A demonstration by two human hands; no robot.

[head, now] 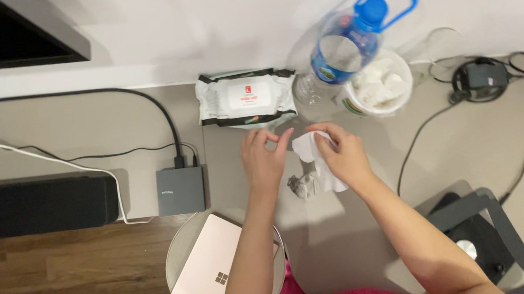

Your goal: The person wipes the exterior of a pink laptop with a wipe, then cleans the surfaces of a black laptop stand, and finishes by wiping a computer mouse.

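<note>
Bare worktop (94,130) is lying open in the upper left of the frame, crossed only by a black cable (123,92). Behind the hands, a wipes pack (245,97), a water bottle (340,51) and a white tub (377,85) are standing shoulder to shoulder, closing that side. The grey box (180,189) is blocking the left.

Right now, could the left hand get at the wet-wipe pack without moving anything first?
Probably yes. The left hand is empty-looking, fingers loosely open, just below the wet-wipe pack, with only bare floor between them. The right hand holds a white wipe off to the side, out of the path.
</note>
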